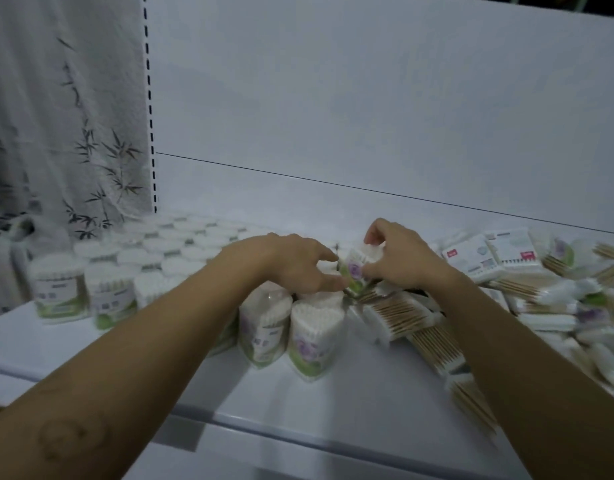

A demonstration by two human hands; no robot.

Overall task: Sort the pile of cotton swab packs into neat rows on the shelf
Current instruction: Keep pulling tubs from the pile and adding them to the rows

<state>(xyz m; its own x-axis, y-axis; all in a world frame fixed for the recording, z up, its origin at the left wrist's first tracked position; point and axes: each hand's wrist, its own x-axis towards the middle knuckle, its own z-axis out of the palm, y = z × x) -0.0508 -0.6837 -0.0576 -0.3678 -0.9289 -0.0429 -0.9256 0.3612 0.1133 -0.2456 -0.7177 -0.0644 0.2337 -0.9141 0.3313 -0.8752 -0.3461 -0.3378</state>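
Near the shelf (333, 403) edge at lower centre, upright packs (312, 337) are judged liable to be toppled by a forearm; behind them the flowered pack (354, 271) is pinched by curled fingers of the left hand (298, 268) and right hand (402, 265), beside the slide-prone pile (540, 299) at right.

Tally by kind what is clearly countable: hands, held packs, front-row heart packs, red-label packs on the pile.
Hands, left and right: 2
Held pack: 1
Heart packs, front row: 2
Red-label packs: 2
Total: 7
Tubs and pile too blurred to count.
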